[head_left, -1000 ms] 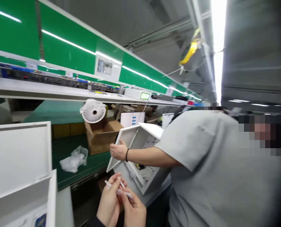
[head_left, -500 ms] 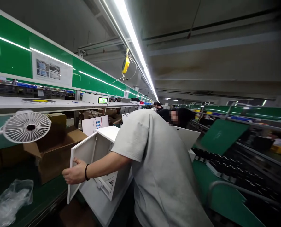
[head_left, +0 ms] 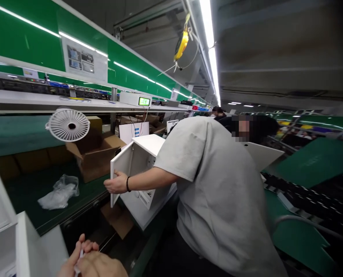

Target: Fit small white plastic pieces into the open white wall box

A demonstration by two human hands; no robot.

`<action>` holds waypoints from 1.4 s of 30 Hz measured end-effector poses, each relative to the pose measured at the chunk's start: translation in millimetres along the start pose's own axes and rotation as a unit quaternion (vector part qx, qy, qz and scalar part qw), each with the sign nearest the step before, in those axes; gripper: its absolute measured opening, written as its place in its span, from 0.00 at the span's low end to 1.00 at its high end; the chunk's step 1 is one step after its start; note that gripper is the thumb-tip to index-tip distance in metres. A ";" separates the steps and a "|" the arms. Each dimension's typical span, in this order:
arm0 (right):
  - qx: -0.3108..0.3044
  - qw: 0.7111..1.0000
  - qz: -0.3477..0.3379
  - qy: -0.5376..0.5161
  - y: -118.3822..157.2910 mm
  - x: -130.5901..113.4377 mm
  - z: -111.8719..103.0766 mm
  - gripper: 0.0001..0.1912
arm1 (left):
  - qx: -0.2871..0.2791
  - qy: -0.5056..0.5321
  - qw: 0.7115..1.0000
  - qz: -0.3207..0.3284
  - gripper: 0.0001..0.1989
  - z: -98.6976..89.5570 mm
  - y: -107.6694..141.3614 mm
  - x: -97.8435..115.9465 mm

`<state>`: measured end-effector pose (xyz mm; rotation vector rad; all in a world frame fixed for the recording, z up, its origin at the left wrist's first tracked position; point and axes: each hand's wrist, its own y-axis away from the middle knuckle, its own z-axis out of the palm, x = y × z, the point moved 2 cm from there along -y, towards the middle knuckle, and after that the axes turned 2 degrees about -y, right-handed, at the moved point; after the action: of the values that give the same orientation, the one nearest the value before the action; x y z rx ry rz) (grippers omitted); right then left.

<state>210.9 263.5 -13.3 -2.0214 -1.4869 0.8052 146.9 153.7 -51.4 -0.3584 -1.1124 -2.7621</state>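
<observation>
At the bottom edge my left hand [head_left: 74, 261] and my right hand [head_left: 99, 267] are close together, pinching a thin white plastic strip [head_left: 81, 254]. Most of the strip is hidden by my fingers. Beside them stands an open white metal cabinet [head_left: 17, 246], cut off by the frame's left edge. Ahead, a co-worker in a grey T-shirt [head_left: 214, 192] leans over a second white cabinet [head_left: 144, 157]. The co-worker's hand [head_left: 117, 183], with a black wristband, holds the edge of its open door [head_left: 121, 171].
A green conveyor belt [head_left: 56, 204] carries a clear plastic bag [head_left: 60, 192] and an open cardboard box [head_left: 97, 157]. A white clip-on fan [head_left: 69, 125] hangs above it, below a white shelf [head_left: 44, 99] holding a green-screened meter [head_left: 136, 100]. A dark parts rack [head_left: 298, 196] lies at right.
The view has swung right from the earliest frame, and my hands have dropped to the bottom edge. The co-worker now leans further in, still holding the cabinet door.
</observation>
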 end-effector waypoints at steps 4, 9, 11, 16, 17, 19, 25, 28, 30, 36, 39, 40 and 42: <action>0.018 1.000 0.001 -0.012 55.9 -71.1 11.3 0.15 | -0.009 0.060 0.998 0.027 0.06 1.1 16.0 4.2; 0.046 0.998 -0.052 0.006 47.9 -86.1 5.6 0.14 | -0.002 0.069 0.997 0.041 0.08 -5.8 19.0 6.4; 0.033 0.996 -0.077 0.008 41.6 -84.8 0.4 0.14 | 0.011 0.074 0.996 0.042 0.09 -5.5 21.5 7.8; 0.000 0.993 -0.120 0.006 35.2 -86.6 -14.5 0.16 | 0.017 0.110 0.994 0.018 0.10 10.2 37.7 14.2; -0.004 0.993 -0.117 0.003 34.3 -86.9 -18.1 0.17 | 0.034 0.109 0.993 0.024 0.11 14.0 41.9 16.5; -0.023 0.995 -0.099 -0.010 32.6 -87.2 -25.6 0.20 | 0.062 0.109 0.992 0.035 0.11 20.7 49.7 21.2; -0.068 0.996 -0.053 -0.036 28.6 -88.2 -37.4 0.25 | -0.065 0.161 0.982 0.078 0.08 29.3 56.9 28.5; -0.062 0.995 -0.044 -0.065 28.1 -89.7 -36.8 0.28 | -0.083 0.148 0.978 0.117 0.04 25.9 56.1 29.8; -0.067 0.990 -0.042 -0.114 28.0 -89.9 -38.2 0.29 | -0.079 0.143 0.976 0.143 0.03 22.5 56.1 32.3; -0.019 0.957 -0.022 -0.290 21.8 -85.4 -54.9 0.27 | -0.066 0.094 0.959 0.258 0.04 10.5 60.1 40.0; -0.021 0.947 -0.071 -0.312 17.3 -88.1 -55.4 0.26 | -0.064 0.050 0.954 0.290 0.09 10.5 63.2 34.9; -0.021 0.946 -0.085 -0.314 16.5 -89.5 -53.8 0.25 | -0.064 0.027 0.953 0.295 0.11 11.7 64.7 32.7; -0.012 0.942 -0.103 -0.318 16.3 -91.9 -49.8 0.23 | -0.062 -0.022 0.951 0.301 0.15 14.7 68.3 29.4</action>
<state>236.2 168.5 25.4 -1.6489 -2.0124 1.4412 136.1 113.9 12.2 -0.6521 -0.6824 -2.2837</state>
